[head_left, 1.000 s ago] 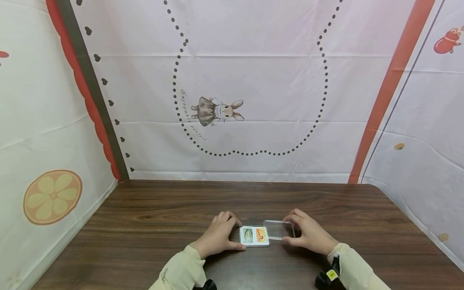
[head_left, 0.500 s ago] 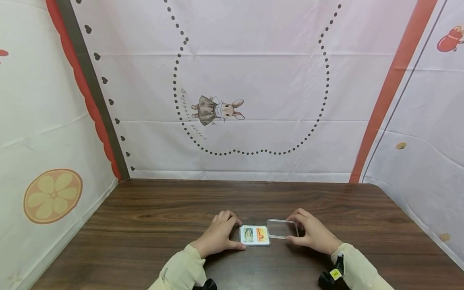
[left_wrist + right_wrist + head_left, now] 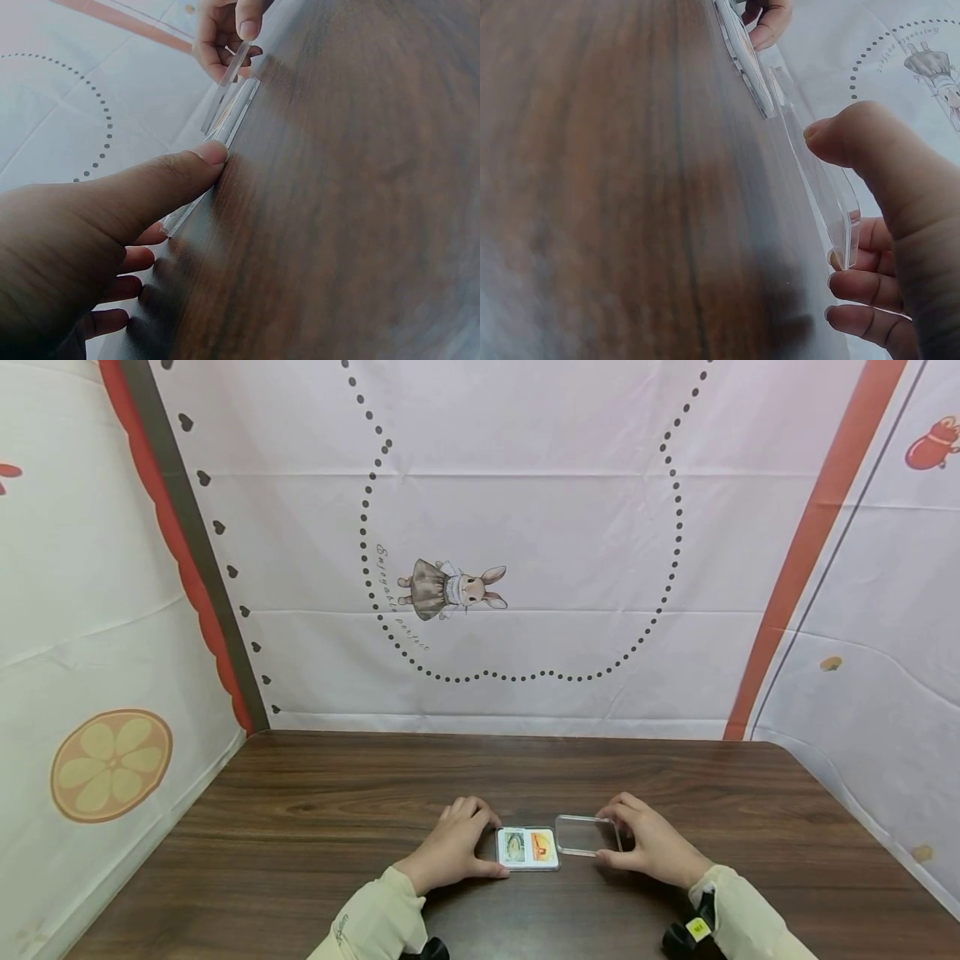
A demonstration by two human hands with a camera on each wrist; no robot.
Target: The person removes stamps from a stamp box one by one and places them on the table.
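The card case (image 3: 528, 849) lies on the table (image 3: 337, 793), the left hand (image 3: 453, 847) at its left end. Just right of the case is the lid (image 3: 587, 836), then the right hand (image 3: 651, 845). Well behind the case hangs the cloth (image 3: 570, 552).

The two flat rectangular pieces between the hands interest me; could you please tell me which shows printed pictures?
The white piece held by the left hand: it shows two printed pictures, while the clear piece in the right hand is see-through.

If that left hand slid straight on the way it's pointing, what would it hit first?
The left hand already grips the white picture case, so beyond that, probably the clear cover held by the right hand. The cover's height is unclear, so the case might slide beneath.
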